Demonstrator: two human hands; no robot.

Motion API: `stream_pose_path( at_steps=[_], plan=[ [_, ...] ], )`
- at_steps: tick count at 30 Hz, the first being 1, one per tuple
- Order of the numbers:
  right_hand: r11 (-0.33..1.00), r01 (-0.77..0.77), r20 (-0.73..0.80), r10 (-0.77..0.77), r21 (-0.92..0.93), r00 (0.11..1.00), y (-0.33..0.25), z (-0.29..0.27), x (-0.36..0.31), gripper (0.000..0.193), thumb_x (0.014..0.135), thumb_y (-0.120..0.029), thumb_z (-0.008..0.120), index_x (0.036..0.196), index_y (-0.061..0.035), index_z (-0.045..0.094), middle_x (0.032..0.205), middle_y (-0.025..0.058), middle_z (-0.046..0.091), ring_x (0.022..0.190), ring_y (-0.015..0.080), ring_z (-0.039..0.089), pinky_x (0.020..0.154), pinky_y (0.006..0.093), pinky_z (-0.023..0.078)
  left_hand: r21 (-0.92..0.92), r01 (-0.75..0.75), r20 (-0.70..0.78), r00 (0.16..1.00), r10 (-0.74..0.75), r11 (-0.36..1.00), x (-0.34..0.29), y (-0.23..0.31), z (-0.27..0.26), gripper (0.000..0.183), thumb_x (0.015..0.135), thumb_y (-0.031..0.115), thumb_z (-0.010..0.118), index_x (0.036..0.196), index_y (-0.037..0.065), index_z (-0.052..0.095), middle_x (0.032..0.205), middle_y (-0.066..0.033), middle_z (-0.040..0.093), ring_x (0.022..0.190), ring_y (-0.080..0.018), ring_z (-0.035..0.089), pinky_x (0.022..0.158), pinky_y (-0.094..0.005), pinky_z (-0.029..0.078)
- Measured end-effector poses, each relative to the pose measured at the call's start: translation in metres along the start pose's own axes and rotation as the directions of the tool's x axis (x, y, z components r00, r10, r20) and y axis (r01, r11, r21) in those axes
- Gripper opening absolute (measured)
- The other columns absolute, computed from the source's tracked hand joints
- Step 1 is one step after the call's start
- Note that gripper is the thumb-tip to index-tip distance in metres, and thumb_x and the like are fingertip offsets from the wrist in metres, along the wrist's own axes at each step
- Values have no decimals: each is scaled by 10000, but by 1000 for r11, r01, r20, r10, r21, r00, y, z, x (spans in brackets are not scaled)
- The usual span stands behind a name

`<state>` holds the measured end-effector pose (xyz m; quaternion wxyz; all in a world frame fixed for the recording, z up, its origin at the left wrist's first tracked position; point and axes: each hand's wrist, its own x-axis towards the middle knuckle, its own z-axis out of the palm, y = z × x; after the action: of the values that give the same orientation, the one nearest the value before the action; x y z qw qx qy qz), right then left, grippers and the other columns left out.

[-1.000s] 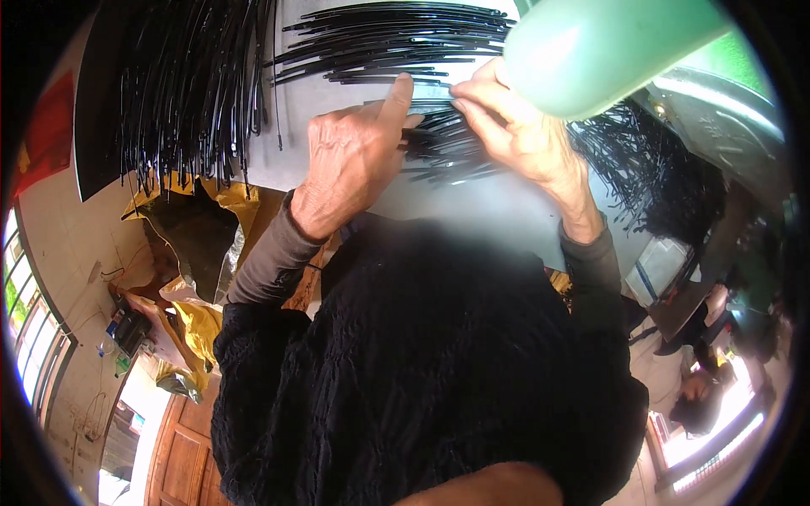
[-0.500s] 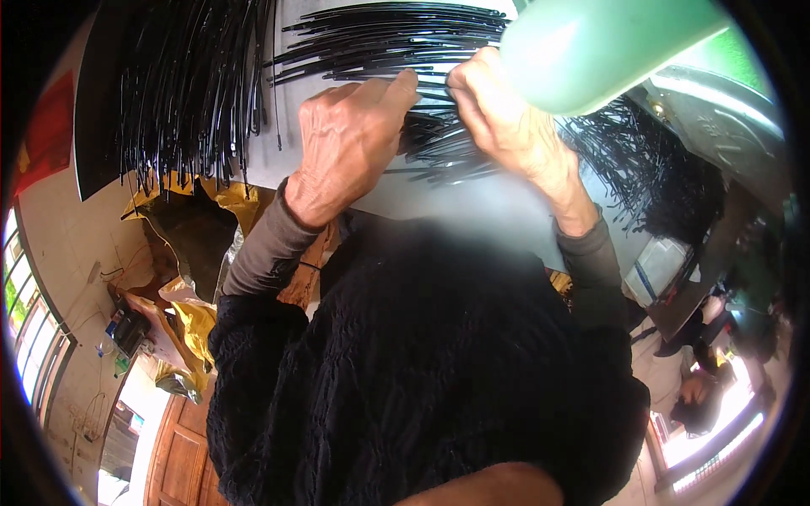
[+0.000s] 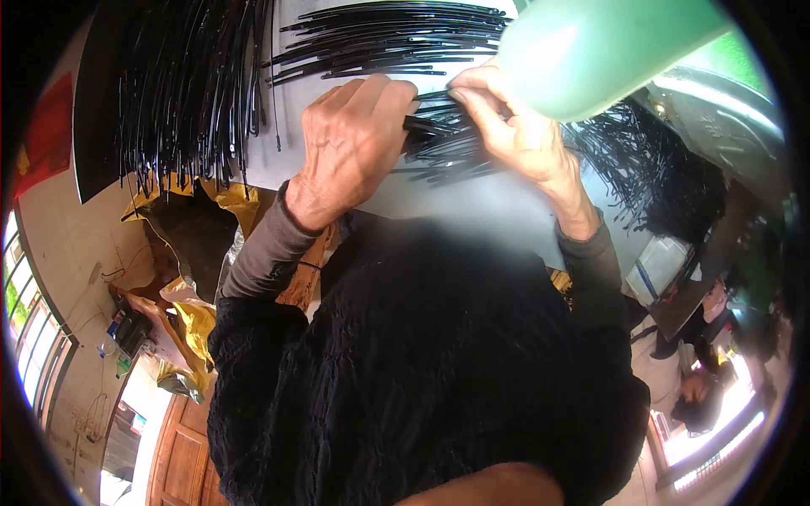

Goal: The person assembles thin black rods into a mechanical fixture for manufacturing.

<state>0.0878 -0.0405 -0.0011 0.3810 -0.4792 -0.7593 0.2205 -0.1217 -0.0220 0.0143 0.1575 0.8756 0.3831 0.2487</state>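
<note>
My left hand is closed, its fingertips on the left end of a thin, glossy black strip. At the strip's other end, my right hand pinches it between thumb and forefinger. The short span between both hands lies just above a loose bunch of similar black strips on the pale tabletop. Beyond my hands, a row of black strips lies crosswise, roughly parallel. The left hand's fingertips are mostly hidden behind its knuckles.
Many long black strips hang over the table's near edge at left. A tangled black pile sits at right, beside a metal basin. A pale green rounded object juts in at upper right. Below the table's left side is a yellow sack.
Both hands have drawn slightly nearer to me, away from the crosswise row. A pale gap now shows between that row and my hands. My right hand's fingers have turned and show more plainly.
</note>
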Motion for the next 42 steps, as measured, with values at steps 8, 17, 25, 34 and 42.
stream_pose_path(
  at_steps=[8, 17, 25, 34, 42],
  plan=[
    [998, 34, -36, -33, 44, 999, 1, -2, -1, 73, 810, -48, 689, 876, -32, 661, 823, 80, 655, 741, 238, 636, 654, 315, 502, -255, 83, -91, 990, -109, 963, -3, -9, -3, 320, 703, -98, 606, 982, 57, 629, 764, -87, 649, 655, -259, 648, 576, -307, 503],
    [973, 139, 25, -137, -186, 990, 5, 1, 1, 147, 762, -92, 723, 893, -58, 664, 798, 57, 605, 708, 218, 608, 625, 318, 485, -20, 63, -270, 961, -66, 998, 6, -22, -14, 268, 723, -67, 635, 950, 72, 618, 700, -75, 636, 619, -252, 634, 565, -318, 496],
    [992, 92, 165, -77, -84, 983, 2, -4, -2, 123, 760, -93, 725, 863, -66, 663, 739, 47, 564, 647, 225, 591, 575, 328, 467, 52, -53, -62, 996, 57, 997, 9, -30, 3, 231, 653, 25, 646, 869, 89, 598, 691, -65, 594, 610, -248, 600, 510, -365, 446],
    [969, 101, -43, -114, -226, 993, 8, 6, -3, 160, 776, -70, 712, 931, -58, 673, 799, 63, 597, 652, 245, 606, 563, 322, 474, 29, -104, -20, 994, 105, 994, 2, -22, 11, 232, 682, -5, 607, 897, 83, 609, 661, -55, 556, 583, -243, 576, 515, -356, 456],
    [939, 41, -65, -68, -342, 996, 13, 1, -6, 224, 764, -109, 729, 977, -82, 667, 865, 52, 613, 728, 253, 630, 632, 339, 492, 52, -58, -52, 997, 61, 997, 2, -25, 11, 301, 688, -17, 615, 976, 69, 600, 681, -54, 592, 587, -235, 585, 516, -340, 456]
  ],
)
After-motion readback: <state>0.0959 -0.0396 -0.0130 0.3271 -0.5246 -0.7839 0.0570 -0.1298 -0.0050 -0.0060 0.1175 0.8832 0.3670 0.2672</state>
